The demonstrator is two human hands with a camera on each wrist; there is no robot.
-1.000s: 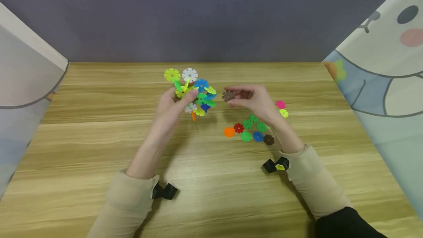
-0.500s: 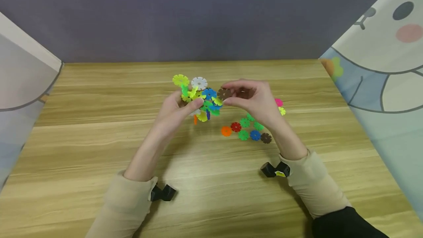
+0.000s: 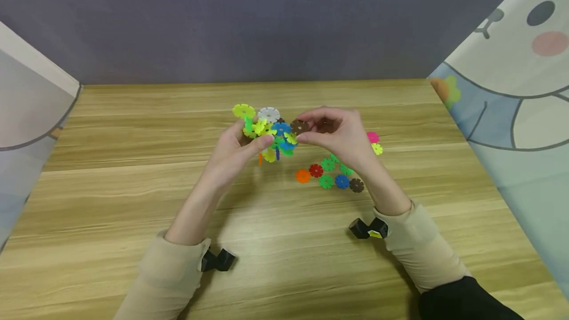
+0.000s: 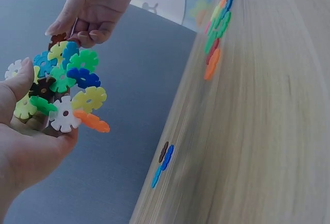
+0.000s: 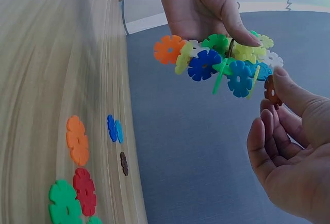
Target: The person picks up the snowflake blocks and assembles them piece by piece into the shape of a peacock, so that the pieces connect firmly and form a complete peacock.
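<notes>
Nearest the viewer, two beige sleeves (image 3: 171, 280) reach forward over the wooden tabletop (image 3: 275, 241). Farther in, a loose group of flat plastic discs (image 3: 329, 174) lies on the wood under the right wrist: orange, red, green, blue and brown ones close together, with a pink disc (image 3: 372, 137) and a yellow disc (image 3: 377, 148) just beyond the right hand.

Above the tabletop the left hand (image 3: 233, 152) holds a cluster of joined discs (image 3: 266, 132), its thumb and fingers (image 4: 20, 82) curled round the cluster from below and the side. The cluster mixes yellow, white, blue, green and orange pieces and is clear of the wood.

The right hand (image 3: 340, 135) pinches a brown disc (image 3: 299, 126) between thumb and fingers (image 5: 281, 87), with the disc's edge touching the cluster on its right side, beside a blue piece.

Beyond the hands stands a grey wall (image 3: 266, 19), with patterned panels (image 3: 511, 63) at either side.
</notes>
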